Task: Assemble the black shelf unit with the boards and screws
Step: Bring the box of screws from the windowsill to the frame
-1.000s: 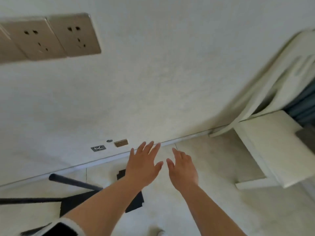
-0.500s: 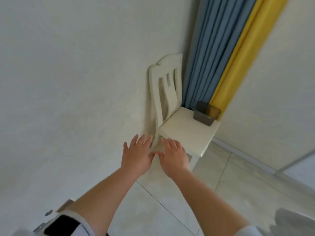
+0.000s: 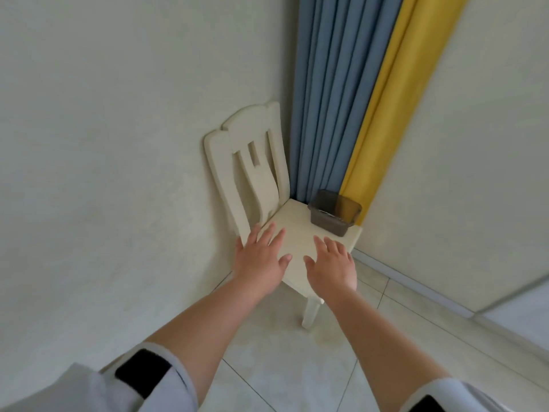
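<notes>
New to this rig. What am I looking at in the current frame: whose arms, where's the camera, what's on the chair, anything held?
There is no machine here. A person wears one wide-angle camera on the head, looking forward and down, so the two bare arms coming in from the bottom are their own. The left hand and right hand both reach out palm down with straight, spread fingers over the seat of a cream-white wooden chair; neither holds anything. Whether they touch the seat cannot be told. The chair stands in a corner against a pale wall, next to a blue curtain and a yellow curtain. At the back of the seat sits a small dark translucent plastic box; its contents are too unclear to name. The floor is light tile. No black shelf boards or screws show in this frame.
</notes>
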